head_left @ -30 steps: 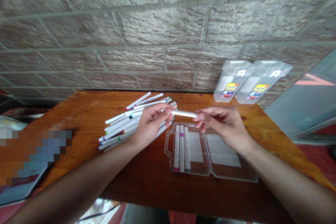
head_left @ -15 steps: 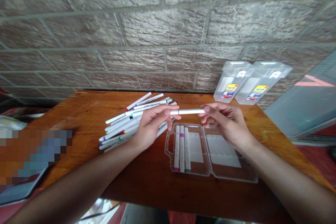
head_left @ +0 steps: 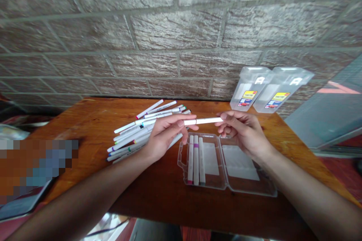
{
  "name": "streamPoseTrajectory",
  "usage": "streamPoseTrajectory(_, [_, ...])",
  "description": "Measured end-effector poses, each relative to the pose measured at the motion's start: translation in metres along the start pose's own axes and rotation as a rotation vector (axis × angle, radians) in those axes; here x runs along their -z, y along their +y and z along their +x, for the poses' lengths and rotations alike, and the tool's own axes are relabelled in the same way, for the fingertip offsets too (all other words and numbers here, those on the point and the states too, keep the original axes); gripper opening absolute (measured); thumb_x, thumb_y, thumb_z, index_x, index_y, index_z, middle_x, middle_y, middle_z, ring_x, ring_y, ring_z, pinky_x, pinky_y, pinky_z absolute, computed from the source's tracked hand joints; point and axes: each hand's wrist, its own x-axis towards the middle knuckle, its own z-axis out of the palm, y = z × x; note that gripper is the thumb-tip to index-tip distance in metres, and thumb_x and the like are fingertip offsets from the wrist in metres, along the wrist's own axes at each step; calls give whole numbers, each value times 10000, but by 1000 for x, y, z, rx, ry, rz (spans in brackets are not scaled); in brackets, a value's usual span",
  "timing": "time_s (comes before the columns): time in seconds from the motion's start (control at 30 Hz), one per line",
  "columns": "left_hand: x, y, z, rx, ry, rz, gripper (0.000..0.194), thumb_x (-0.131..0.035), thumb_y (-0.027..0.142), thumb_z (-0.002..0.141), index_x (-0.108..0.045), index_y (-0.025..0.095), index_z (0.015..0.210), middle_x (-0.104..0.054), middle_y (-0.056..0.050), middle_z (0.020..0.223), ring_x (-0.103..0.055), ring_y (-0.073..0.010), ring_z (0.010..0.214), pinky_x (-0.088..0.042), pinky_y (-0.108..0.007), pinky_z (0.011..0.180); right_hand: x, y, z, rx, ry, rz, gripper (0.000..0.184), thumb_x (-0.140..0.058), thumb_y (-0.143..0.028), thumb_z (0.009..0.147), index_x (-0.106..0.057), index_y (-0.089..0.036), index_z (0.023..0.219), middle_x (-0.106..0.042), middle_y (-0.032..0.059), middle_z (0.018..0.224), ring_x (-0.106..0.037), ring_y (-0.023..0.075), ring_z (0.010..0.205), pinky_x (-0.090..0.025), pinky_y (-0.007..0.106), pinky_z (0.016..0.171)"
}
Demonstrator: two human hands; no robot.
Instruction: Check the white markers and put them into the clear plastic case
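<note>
A white marker [head_left: 207, 121] is held nearly level between my two hands, above the table. My left hand [head_left: 166, 131] pinches its left end, and my right hand [head_left: 243, 130] pinches the right end, whose tip is hidden by the fingers. Below them lies an open clear plastic case [head_left: 226, 187]. Three white markers [head_left: 196, 162] lie side by side in its left half; one has a purple band, another a pink end. Behind and left of my left hand, a loose pile of white markers [head_left: 127, 141] with coloured ends is spread on the wood, partly covered by that hand.
Two upright translucent cases [head_left: 246, 86] with yellow and blue labels stand at the back right against the brick wall [head_left: 158, 60]. The brown wooden table [head_left: 158, 203] ends at a near edge. A blurred-out, pixelated patch covers an object at the left.
The held marker has shifted very slightly right and now tilts a little, its right end higher. Both hands keep their pinch. The case and the pile stay as they were.
</note>
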Motion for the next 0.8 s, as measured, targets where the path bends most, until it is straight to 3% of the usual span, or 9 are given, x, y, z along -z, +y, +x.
streamPoseTrajectory(0.6, [-2,3,-3,-55,-10,170,316,-679,324,1010,-787,204,1282,-829,-150,1062,-640,-119,582,-533,-301,662,-3,-5,1,-115,27,37,307,-980,-402,683,-799,-157,719,-764,55,603,-664,118,436,-543,178,401])
streamPoseTrajectory(0.8, [-7,10,-2,-50,-38,220,326,-717,341,978,-794,213,1268,-837,-151,1030,-645,-119,557,-555,-290,619,1,-1,4,-152,45,91,291,-981,-375,684,-807,-155,761,-802,72,673,-687,121,445,-547,171,401])
